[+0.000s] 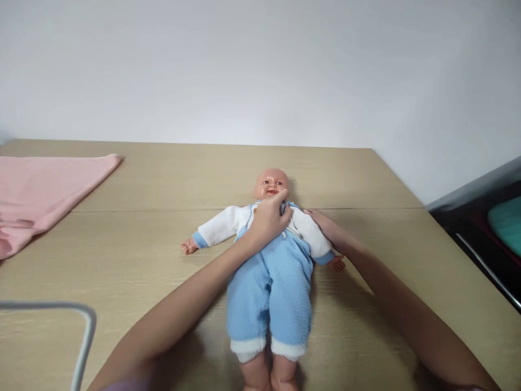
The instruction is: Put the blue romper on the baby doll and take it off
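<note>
A baby doll (272, 183) lies on its back on the wooden table (134, 271), head away from me. It wears a white and light blue outfit (288, 271), its arms spread to the sides. My left hand (271, 217) is on the doll's upper chest, just below its chin, with fingers closed on the outfit near the collar. Beside the doll's shoulder on the right, my right hand (325, 225) rests against the white sleeve (307, 231). Its fingers are partly hidden behind the sleeve, so their hold cannot be made out.
A pink cloth (52, 190) lies at the table's left side. At the lower left is a grey metal bar (87, 331), bent at a corner. A black object with a teal item (507, 220) stands beyond the right edge. Behind the table rises a pale wall (244, 70).
</note>
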`<action>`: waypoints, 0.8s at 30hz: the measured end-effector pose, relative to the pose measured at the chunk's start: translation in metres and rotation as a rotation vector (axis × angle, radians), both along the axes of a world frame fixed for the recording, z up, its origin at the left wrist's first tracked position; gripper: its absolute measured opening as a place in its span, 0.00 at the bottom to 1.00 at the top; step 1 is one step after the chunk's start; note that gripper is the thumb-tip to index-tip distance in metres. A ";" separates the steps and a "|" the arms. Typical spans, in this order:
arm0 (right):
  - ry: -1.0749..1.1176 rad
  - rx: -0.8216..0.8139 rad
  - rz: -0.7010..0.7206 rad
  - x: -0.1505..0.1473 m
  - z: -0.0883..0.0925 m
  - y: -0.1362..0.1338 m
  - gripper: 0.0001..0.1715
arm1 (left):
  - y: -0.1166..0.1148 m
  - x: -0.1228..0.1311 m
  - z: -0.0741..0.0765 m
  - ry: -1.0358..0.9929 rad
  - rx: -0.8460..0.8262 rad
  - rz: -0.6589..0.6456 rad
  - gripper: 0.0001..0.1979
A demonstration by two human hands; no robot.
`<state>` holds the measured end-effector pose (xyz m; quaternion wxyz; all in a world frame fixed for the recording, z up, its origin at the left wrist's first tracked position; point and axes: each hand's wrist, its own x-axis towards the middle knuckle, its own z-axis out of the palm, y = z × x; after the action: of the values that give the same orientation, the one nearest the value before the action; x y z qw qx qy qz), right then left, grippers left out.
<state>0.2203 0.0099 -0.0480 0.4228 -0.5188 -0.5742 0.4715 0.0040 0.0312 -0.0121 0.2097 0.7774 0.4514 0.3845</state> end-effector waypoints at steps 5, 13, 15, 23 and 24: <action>-0.151 -0.091 0.138 0.026 0.018 -0.033 0.34 | 0.001 0.001 -0.001 0.006 -0.006 0.010 0.09; -0.397 -0.409 0.269 0.088 0.046 -0.029 0.37 | -0.002 0.001 0.002 0.035 0.001 0.005 0.08; -0.372 -0.369 0.285 0.102 0.046 -0.024 0.39 | -0.003 0.001 0.003 0.028 -0.013 0.012 0.07; -0.203 -0.142 0.025 0.112 0.009 -0.019 0.39 | -0.001 0.000 0.002 -0.098 -0.041 -0.025 0.05; -0.215 -0.114 -0.037 0.109 0.003 -0.018 0.39 | -0.001 0.000 0.002 -0.117 -0.037 -0.036 0.06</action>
<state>0.3288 -0.0084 -0.0446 0.3370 -0.6002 -0.5789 0.4371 0.0036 0.0306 -0.0105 0.2570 0.7575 0.4313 0.4172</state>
